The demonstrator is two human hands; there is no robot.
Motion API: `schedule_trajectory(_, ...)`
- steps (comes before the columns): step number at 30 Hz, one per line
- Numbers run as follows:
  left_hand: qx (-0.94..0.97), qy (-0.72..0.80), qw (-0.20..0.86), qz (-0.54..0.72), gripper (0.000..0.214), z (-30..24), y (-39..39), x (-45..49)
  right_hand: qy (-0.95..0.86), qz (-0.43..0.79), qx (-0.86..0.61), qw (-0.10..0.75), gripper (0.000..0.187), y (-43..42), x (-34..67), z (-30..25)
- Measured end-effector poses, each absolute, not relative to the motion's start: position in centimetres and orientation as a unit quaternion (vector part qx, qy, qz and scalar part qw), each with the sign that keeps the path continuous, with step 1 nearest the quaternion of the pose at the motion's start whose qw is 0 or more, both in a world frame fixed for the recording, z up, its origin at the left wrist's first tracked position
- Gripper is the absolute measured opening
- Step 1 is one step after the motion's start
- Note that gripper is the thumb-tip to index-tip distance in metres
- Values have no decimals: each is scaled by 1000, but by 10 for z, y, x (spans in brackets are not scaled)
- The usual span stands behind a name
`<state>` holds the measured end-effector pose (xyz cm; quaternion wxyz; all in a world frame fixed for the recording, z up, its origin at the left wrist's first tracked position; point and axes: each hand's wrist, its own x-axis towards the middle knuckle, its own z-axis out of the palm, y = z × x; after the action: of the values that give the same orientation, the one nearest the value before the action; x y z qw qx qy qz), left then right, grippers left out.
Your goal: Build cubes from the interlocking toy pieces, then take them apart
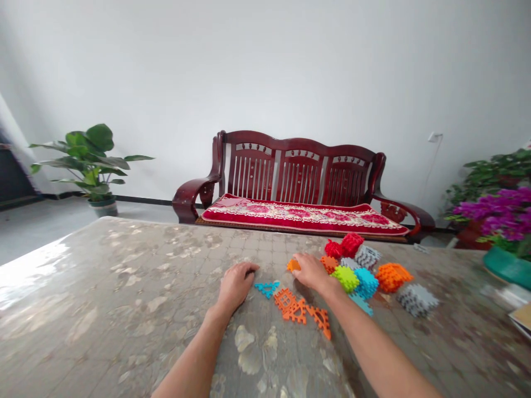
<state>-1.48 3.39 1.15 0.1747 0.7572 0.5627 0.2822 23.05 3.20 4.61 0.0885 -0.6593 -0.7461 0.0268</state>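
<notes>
My left hand (235, 283) rests on the table (124, 309) with its fingers curled down, holding nothing I can see. A small blue triangular piece (266, 288) lies just right of it. My right hand (309, 271) is closed over an orange piece (292, 265) on the table top. Between my forearms lies a flat row of joined orange toothed tiles (302, 312). Right of my right hand sits a heap of toothed plastic blocks: red (346, 245), grey (367, 256), green (345, 277), blue (365, 283), orange (392, 276) and another grey (417, 299).
The table wears a glossy patterned cover. A teal pot with purple flowers (504, 221) stands at its right edge, with papers (520, 316) nearby. Beyond the table is a dark red wooden bench (298, 182) with a red cushion, and a leafy plant (93, 160) at left.
</notes>
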Motion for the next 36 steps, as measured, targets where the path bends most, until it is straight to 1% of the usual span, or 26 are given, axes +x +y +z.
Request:
schedule_trajectory(6, 758, 563, 172, 281, 33, 11, 34, -15, -744, 26, -660, 106, 50, 36, 236, 61)
schedule_trajectory(9, 759, 562, 171, 279, 33, 10, 35, -15, -731, 27, -670, 130, 52, 41, 257, 77)
schedule_trajectory(12, 760, 562, 171, 279, 33, 11, 35, -15, -710, 34, -687, 154, 60, 47, 289, 89)
schedule_trajectory(13, 760, 562, 171, 278, 33, 11, 35, -15, -700, 39, -693, 166, 62, 48, 301, 91)
schedule_trajectory(16, 760, 563, 172, 275, 32, 10, 35, -15, -660, 65, -709, 239, 68, 49, 339, 94)
schedule_trajectory(20, 762, 563, 167, 274, 32, 8, 37, -17, -630, 42, -722, 284, 66, 38, 390, 96)
schedule_trajectory(23, 764, 560, 165, 274, 31, 7, 38, -17, -606, 18, -743, 282, 67, 23, 431, 98)
schedule_trajectory(29, 766, 561, 162, 269, 33, 6, 39, -17, -526, -25, -822, 215, 70, -10, 498, 95)
schedule_trajectory(36, 768, 560, 164, 264, 33, 2, 43, -20, -497, -34, -846, 190, 70, -37, 509, 90)
